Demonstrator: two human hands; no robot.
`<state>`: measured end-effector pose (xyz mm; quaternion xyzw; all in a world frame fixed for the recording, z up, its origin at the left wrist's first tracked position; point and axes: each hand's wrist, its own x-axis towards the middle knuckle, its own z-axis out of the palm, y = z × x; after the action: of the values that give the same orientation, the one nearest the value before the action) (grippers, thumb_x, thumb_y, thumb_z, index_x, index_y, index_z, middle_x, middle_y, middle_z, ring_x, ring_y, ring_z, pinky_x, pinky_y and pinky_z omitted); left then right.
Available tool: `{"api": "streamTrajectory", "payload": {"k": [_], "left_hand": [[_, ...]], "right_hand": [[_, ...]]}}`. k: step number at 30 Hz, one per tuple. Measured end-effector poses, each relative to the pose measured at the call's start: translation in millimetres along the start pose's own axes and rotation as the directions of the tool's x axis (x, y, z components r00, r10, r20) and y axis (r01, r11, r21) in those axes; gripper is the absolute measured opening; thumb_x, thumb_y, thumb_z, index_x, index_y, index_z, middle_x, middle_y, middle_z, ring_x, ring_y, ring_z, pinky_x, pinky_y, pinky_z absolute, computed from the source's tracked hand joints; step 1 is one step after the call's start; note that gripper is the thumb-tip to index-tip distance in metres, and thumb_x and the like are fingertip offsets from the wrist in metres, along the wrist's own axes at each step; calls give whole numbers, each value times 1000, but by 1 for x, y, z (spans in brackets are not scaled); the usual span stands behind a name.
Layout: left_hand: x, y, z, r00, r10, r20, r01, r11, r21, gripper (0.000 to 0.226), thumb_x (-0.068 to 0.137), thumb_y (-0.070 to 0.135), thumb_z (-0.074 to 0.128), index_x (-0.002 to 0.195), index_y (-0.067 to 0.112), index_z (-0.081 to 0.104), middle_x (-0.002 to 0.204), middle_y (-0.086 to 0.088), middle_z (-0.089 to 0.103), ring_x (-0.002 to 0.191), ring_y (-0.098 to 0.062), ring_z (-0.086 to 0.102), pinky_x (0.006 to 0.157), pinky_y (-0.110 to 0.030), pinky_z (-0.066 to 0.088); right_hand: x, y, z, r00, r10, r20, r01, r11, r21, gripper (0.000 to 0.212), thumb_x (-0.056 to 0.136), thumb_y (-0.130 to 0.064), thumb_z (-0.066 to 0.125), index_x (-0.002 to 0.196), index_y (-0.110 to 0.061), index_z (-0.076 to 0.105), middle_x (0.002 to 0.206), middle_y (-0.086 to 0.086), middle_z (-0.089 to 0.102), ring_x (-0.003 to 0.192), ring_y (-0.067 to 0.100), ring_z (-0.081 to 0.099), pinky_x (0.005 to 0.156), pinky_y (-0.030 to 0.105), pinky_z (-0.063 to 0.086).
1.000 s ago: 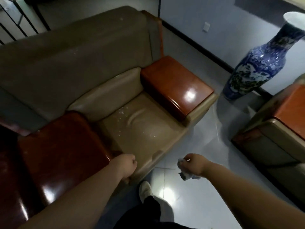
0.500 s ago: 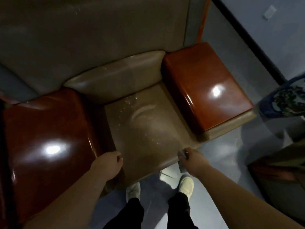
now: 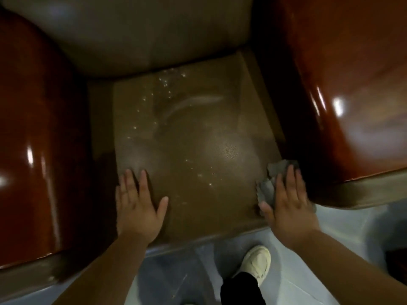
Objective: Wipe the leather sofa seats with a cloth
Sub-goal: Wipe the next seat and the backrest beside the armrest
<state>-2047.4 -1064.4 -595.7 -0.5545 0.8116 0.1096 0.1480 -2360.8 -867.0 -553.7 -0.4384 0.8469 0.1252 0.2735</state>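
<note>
Nearest the camera, one cream-white sneaker [image 3: 256,264] planted on pale blue-grey floor tiles [image 3: 343,256], just short of the seat's front edge. Just beyond, left hand [image 3: 137,208] laid flat on the front-left part of the brown leather sofa seat [image 3: 187,150], fingers straight and spread, holding nothing, probably there to prop the forward lean. Opposite, at the front-right corner, right hand [image 3: 286,203] pressed palm-down with straight fingers on a crumpled grey cloth [image 3: 269,186], pinning it to the leather beside the armrest; folds of fabric showing past the fingertips and the thumb. Hands well apart, one at each front corner. Cloth position reads as the start of a stroke, with nearly all of the cushion still ahead of it. Farther in, pale specks and droplets [image 3: 165,84] scattered across the seat's middle and rear left, beside a curved crease, apparently unwiped. Flanking the cushion, glossy reddish-brown wooden armrests, left [image 3: 35,137] and right [image 3: 343,84], each catching bright glare. Farthest back, padded grey-brown leather backrest [image 3: 154,34].
</note>
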Motion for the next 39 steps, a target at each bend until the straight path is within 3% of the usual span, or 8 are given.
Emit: {"api": "streamTrajectory", "payload": {"k": [15,19,23,28,30,33,35,39], "left_hand": [[5,-11,45,929,40,-369,-120,973,-198,86,92,54,41,164,10,28,172,-23,15,160,-41,12,128,-60,14],[10,-18,57,912,59,-406,-136,977,-164,82,93,52,39,164,12,30,173,-20,15,161,-38,13,129,-57,15],[7,-19,57,926,46,-376,-96,989,-116,78,99,57,28,167,21,21,175,-14,8,162,-30,5,131,-52,10],[-1,-13,46,914,11,-406,-91,980,-177,75,101,59,26,168,26,19,175,-8,11,163,-25,4,132,-46,7],[-3,-12,43,911,6,-412,-81,983,-165,72,104,58,27,168,26,18,175,-9,12,162,-25,5,132,-46,8],[-5,-10,41,915,9,-403,-81,984,-161,72,105,58,31,168,27,17,175,-9,10,163,-25,4,132,-46,7],[-6,-10,39,918,0,-396,-65,986,-151,73,104,59,31,168,27,17,176,-9,10,162,-25,5,132,-45,6],[-8,-11,33,926,-8,-377,-55,987,-154,71,105,60,31,167,30,16,176,-6,9,162,-23,5,132,-43,6]], "right_hand": [[44,-45,17,933,83,-350,-31,988,153,85,98,-71,11,166,-19,19,173,15,5,160,34,4,126,59,19],[19,-179,60,761,-477,-440,521,853,-24,80,104,-56,30,161,0,23,170,24,13,158,41,8,124,58,15],[24,-175,49,672,-636,-379,621,763,-181,71,107,-51,27,163,-9,15,173,12,10,160,28,0,128,46,5],[49,-49,6,965,-63,-253,75,996,39,77,103,-60,17,167,-18,7,173,8,-2,160,25,-4,130,44,2],[48,-56,1,968,31,-249,-14,997,70,85,99,-65,9,166,-14,3,173,15,-4,160,30,-4,130,48,3],[13,-127,36,809,-359,-465,312,933,-176,80,98,-56,15,155,-5,40,164,29,28,153,44,24,126,49,10],[-13,-158,54,738,-539,-405,495,841,-217,74,96,-49,31,162,-15,28,171,15,15,159,34,7,128,41,-3],[7,-75,52,739,-537,-407,442,842,-309,72,99,-47,27,160,-8,33,167,19,24,156,35,12,128,42,7]]}}
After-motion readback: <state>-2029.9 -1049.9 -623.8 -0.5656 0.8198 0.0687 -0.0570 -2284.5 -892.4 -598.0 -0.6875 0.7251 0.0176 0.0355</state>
